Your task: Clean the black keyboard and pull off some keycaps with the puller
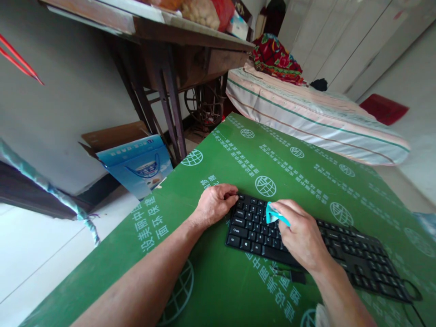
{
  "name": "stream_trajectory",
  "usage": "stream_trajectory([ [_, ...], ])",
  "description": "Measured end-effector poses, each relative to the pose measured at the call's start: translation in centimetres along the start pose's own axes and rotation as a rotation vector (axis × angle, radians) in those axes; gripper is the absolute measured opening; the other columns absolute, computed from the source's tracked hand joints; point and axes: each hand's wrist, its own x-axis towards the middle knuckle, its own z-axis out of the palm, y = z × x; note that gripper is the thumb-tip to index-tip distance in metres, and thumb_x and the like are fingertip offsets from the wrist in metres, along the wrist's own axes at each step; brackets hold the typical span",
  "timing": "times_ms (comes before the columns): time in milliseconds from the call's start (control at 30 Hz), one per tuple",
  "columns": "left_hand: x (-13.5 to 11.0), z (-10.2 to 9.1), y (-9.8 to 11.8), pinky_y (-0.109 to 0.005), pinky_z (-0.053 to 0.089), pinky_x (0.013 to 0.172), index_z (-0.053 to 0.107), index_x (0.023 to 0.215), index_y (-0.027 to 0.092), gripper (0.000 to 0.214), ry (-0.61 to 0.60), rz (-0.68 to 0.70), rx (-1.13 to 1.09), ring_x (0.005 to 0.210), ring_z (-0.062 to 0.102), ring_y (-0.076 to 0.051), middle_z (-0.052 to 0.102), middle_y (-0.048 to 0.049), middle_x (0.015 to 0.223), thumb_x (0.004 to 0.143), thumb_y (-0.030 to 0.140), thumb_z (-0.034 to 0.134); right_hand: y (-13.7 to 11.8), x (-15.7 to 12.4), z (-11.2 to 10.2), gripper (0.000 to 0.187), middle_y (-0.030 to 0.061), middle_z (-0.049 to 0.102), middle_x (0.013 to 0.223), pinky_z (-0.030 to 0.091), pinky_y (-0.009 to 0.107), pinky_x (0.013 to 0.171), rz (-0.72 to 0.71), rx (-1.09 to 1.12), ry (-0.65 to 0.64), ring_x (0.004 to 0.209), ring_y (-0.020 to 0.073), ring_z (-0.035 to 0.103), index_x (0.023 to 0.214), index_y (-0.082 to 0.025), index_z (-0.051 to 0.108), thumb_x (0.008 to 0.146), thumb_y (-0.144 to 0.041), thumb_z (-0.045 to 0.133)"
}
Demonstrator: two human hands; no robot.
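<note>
A black keyboard [354, 259] lies on a green board [238, 281] printed with white characters and globe logos. My left hand [215, 204] rests at the keyboard's left end, fingers curled against its top corner. My right hand [301, 236] is closed on a small light-blue lump of soft material [271, 214] and presses it onto the keys in the left part of the keyboard. The keyboard's cable loops at its right end [413, 290].
A wooden treadle sewing table [177, 50] stands behind the board, with bags on top. A blue carton [138, 165] leans by the wall. A bed with a striped quilt [306, 118] and a red floral blanket [275, 56] lies at the back right.
</note>
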Motion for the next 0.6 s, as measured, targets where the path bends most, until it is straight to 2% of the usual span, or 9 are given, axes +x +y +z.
stream_trajectory([
  [233, 0.0, 0.0, -0.1, -0.026, 0.052, 0.074, 0.068, 0.09, 0.018, 0.02, -0.001, -0.005, -0.011, 0.081, 0.066, -0.016, 0.072, -0.0039, 0.09, 0.078, 0.023, 0.054, -0.9, 0.1, 1.2, 0.039, 0.01, 0.065, 0.104, 0.049, 0.036, 0.088, -0.177, -0.101, -0.04, 0.1, 0.0214, 0.056, 0.097, -0.015, 0.067, 0.076, 0.004, 0.04],
  [367, 0.1, 0.0, -0.1, -0.026, 0.052, 0.074, 0.068, 0.09, 0.017, 0.02, -0.008, -0.008, -0.019, 0.081, 0.066, -0.016, 0.072, -0.0044, 0.089, 0.078, 0.024, 0.053, -1.2, 0.2, 1.1, 0.036, 0.0103, 0.066, 0.104, 0.047, 0.038, 0.09, -0.176, -0.164, -0.057, 0.101, 0.023, 0.055, 0.094, -0.014, 0.068, 0.076, 0.004, 0.042],
  [600, 0.1, 0.0, -0.1, -0.026, 0.052, 0.074, 0.068, 0.091, 0.017, 0.02, -0.011, -0.009, -0.01, 0.081, 0.066, -0.017, 0.072, -0.0041, 0.088, 0.079, 0.024, 0.053, -1.7, 0.3, 0.8, 0.033, 0.0088, 0.067, 0.101, 0.046, 0.037, 0.09, -0.191, -0.145, -0.061, 0.099, 0.0218, 0.055, 0.088, -0.016, 0.068, 0.077, 0.003, 0.043],
])
